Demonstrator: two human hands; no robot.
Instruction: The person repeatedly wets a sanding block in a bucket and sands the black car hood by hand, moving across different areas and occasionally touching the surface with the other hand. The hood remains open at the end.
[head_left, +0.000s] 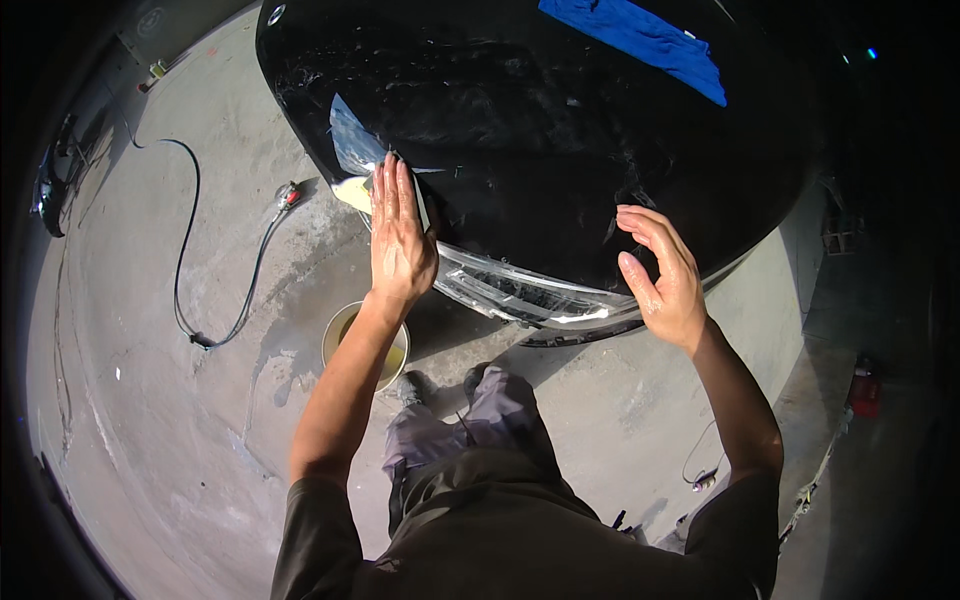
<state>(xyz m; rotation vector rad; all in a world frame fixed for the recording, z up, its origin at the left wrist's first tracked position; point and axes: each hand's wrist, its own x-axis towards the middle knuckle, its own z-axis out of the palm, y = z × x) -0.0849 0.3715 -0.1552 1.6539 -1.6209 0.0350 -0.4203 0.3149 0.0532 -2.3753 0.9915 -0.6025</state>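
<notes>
My left hand (400, 235) lies flat with its fingers stretched out at the left front corner of a black car body panel (520, 190). A thin flat piece (422, 205) shows along the hand's right side; most of it is hidden, and so is the thumb. Beside the fingers are a bluish-grey patch (352, 135) and a pale yellow patch (352, 194) on the panel. My right hand (665, 280) is over the panel's front right part, its fingers loosely curved and thumb apart, holding nothing. Both hands look wet. A lamp (530, 292) with pale strips along its edges runs below the panel.
A blue cloth (650, 45) lies on the panel's far side. Near my feet stands a bucket (390, 368) with yellowish liquid. A dark hose (190, 230) with a red and silver fitting (288, 196) curves over the concrete floor (200, 440). A red object (865, 388) is far right.
</notes>
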